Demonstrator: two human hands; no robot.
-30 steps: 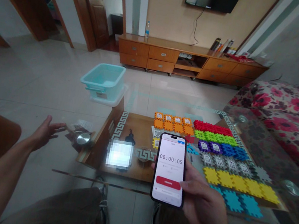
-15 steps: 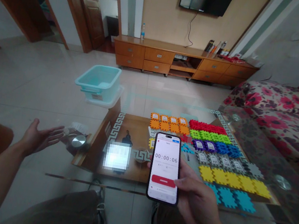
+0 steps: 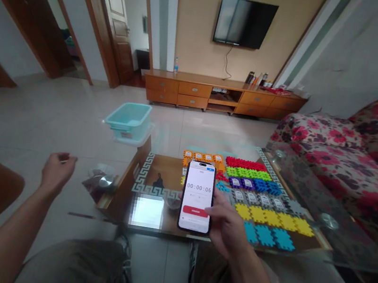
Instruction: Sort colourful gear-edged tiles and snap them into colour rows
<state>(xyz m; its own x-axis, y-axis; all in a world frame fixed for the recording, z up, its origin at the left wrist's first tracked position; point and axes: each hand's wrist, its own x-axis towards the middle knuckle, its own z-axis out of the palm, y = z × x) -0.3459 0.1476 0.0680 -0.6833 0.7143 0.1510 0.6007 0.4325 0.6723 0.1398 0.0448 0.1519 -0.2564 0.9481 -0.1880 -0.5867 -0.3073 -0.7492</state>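
Observation:
My right hand is wrapped round a black-edged smartphone, held upright above the glass table. Its screen reads 00:00:06, and my thumb lies at the red button below. My left hand hangs in the air left of the table, fingers curled in, with nothing seen in them. Beyond the phone lie rows of interlocking foam tiles: yellow tiles, blue tiles, grey tiles with window shapes, purple tiles, green tiles, red tiles and orange tiles. The phone hides some tiles.
A turquoise plastic bin stands at the table's far left corner. A bright blurred patch shows left of the phone. A floral sofa is at right, and a wooden TV cabinet stands along the far wall.
My left hand has gone from spread fingers to curled ones and shifted slightly right. The view has tilted up. The phone stays in my right hand, its reading the same.

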